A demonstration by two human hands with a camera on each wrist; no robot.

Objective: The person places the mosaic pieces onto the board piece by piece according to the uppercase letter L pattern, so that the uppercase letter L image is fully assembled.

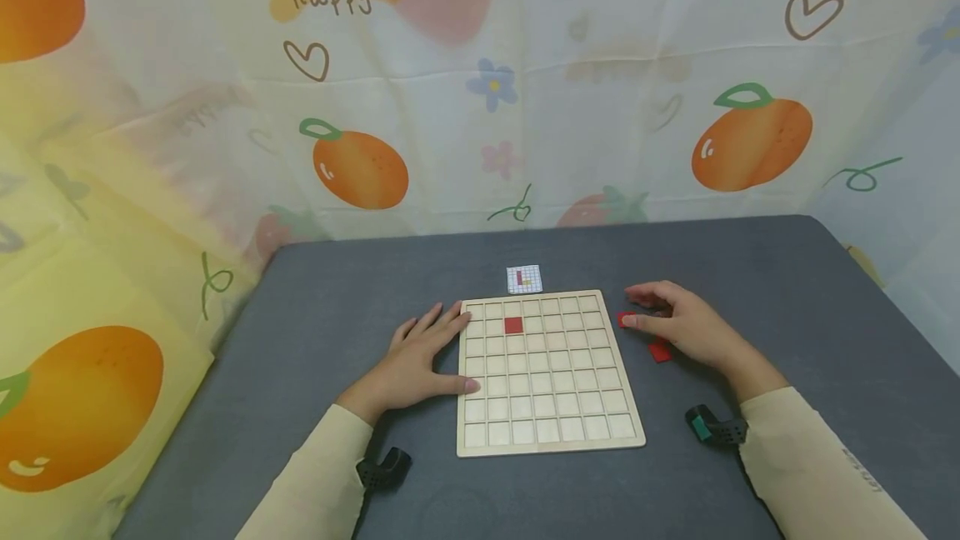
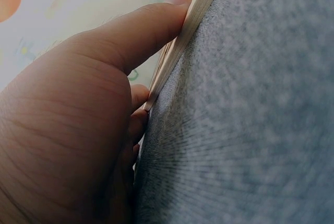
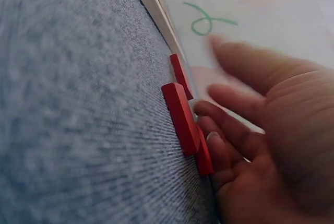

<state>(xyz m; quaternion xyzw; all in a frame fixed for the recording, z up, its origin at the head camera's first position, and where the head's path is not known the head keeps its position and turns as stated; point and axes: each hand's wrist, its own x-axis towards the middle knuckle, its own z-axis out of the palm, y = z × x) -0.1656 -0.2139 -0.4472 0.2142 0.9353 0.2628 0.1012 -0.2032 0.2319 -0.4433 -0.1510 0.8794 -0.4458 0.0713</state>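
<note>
A pale wooden grid board (image 1: pixel 551 369) lies on the table, with one red square tile (image 1: pixel 513 325) in a cell of its second row. My left hand (image 1: pixel 412 365) rests along the board's left edge, fingers spread, its thumb (image 2: pixel 162 23) touching the rim. To the right of the board, my right hand (image 1: pixel 693 327) hovers over loose red tiles. One loose tile (image 1: pixel 624 320) shows by the thumb, another tile (image 1: pixel 660 352) nearer me. In the right wrist view, a thick red tile (image 3: pixel 180 119) lies on the cloth, below loosely bent fingers with nothing between them and the thumb.
A small printed card (image 1: pixel 523 279) with a grid and coloured marks lies just behind the board. The grey table (image 1: pixel 360 290) ends at a patterned cloth backdrop (image 1: pixel 450 157). A black band (image 1: pixel 716 426) hangs by my right sleeve.
</note>
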